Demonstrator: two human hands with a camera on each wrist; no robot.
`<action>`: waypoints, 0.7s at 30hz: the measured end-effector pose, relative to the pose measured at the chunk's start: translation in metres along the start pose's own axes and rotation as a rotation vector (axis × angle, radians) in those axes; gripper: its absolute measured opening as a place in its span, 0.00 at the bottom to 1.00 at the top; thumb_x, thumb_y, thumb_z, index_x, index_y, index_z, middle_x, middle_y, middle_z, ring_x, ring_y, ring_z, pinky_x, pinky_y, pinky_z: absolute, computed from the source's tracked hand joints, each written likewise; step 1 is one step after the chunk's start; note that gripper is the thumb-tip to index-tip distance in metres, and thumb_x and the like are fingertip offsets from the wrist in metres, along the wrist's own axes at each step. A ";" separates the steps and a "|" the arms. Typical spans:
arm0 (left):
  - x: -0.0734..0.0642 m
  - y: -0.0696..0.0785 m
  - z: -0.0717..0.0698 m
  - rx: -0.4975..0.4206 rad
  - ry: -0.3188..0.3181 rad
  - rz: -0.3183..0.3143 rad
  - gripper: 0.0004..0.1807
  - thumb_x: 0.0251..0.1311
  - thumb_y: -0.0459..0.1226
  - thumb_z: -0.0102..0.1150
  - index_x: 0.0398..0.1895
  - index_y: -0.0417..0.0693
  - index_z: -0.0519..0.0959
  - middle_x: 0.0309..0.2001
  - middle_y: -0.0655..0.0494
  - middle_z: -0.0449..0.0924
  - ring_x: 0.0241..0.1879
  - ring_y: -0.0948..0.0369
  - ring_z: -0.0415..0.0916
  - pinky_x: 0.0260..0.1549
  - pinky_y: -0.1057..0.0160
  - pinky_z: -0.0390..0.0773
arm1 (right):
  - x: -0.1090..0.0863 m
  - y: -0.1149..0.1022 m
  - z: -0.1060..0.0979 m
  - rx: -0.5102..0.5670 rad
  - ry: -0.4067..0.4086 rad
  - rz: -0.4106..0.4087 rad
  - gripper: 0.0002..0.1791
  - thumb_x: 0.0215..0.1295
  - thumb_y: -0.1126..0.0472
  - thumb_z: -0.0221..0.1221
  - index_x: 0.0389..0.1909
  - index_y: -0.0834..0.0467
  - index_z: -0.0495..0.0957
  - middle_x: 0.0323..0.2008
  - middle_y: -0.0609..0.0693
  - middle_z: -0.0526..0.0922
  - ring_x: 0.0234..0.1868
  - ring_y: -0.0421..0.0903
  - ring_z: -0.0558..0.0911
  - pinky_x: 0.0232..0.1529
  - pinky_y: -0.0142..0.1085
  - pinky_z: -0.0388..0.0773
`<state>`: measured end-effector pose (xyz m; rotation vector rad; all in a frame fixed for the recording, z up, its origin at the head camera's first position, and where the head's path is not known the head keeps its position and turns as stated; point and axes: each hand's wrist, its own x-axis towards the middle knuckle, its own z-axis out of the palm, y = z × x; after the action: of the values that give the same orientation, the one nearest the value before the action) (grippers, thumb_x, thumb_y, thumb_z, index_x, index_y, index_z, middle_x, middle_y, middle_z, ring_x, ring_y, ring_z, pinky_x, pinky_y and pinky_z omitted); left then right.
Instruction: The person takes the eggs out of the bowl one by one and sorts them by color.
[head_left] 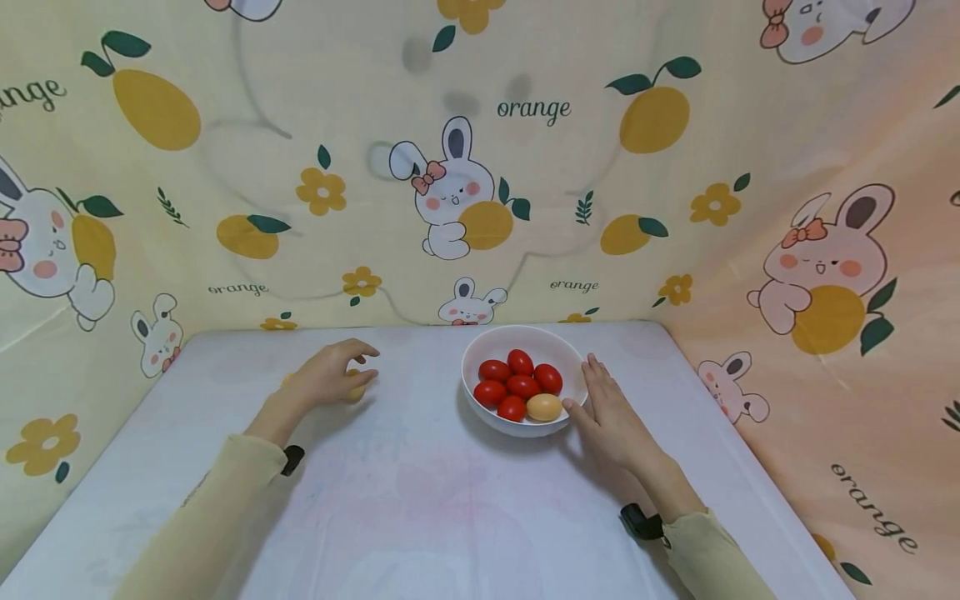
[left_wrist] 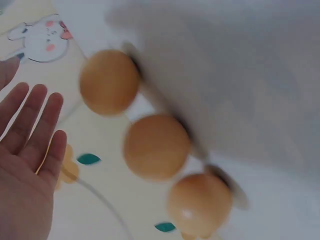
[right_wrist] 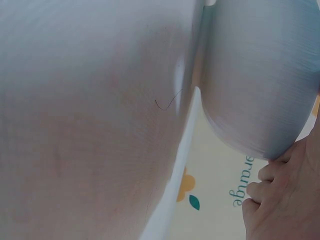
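Observation:
Near the far edge of the table stands a white bowl (head_left: 517,430) holding several red cherry tomatoes (head_left: 522,386) and one yellow cherry tomato (head_left: 544,407). My right hand (head_left: 611,417) lies along the bowl's right side with its fingers extended, touching the wall; the right wrist view shows the fingertips at the bowl's underside. To the left, my left hand (head_left: 326,375) hovers with spread, loosely bent fingers and nothing in them. Three round yellow-orange fruits (left_wrist: 157,147) lie in a row beside that hand in the left wrist view; in the head view it mostly hides them.
The white table (head_left: 420,508) carries both arms and the bowl. A cloth backdrop (head_left: 360,100) printed with rabbits and oranges rises behind the table's far edge and hangs along both sides.

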<state>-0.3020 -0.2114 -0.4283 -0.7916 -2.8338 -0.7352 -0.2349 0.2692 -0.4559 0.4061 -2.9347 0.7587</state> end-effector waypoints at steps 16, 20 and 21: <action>0.036 0.063 0.035 -0.160 0.168 0.205 0.17 0.66 0.34 0.69 0.56 0.43 0.83 0.53 0.51 0.84 0.48 0.54 0.82 0.52 0.46 0.81 | -0.001 0.001 0.001 0.002 0.002 0.006 0.48 0.78 0.39 0.51 0.83 0.62 0.43 0.84 0.58 0.39 0.83 0.61 0.42 0.78 0.62 0.46; 0.047 0.080 0.042 -0.183 0.159 0.231 0.17 0.66 0.34 0.70 0.57 0.43 0.83 0.53 0.50 0.85 0.47 0.54 0.81 0.52 0.47 0.81 | -0.001 0.001 0.001 0.005 0.002 0.009 0.48 0.78 0.39 0.52 0.84 0.62 0.43 0.84 0.57 0.39 0.83 0.61 0.42 0.78 0.62 0.46; 0.050 0.085 0.043 -0.190 0.153 0.235 0.17 0.65 0.34 0.70 0.57 0.43 0.83 0.53 0.51 0.85 0.47 0.54 0.81 0.52 0.49 0.82 | -0.001 0.001 0.001 0.006 0.002 0.010 0.48 0.78 0.39 0.52 0.84 0.61 0.43 0.84 0.57 0.39 0.83 0.61 0.42 0.78 0.63 0.46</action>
<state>-0.3001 -0.1043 -0.4191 -1.0263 -2.5074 -0.9901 -0.2345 0.2695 -0.4567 0.3912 -2.9352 0.7694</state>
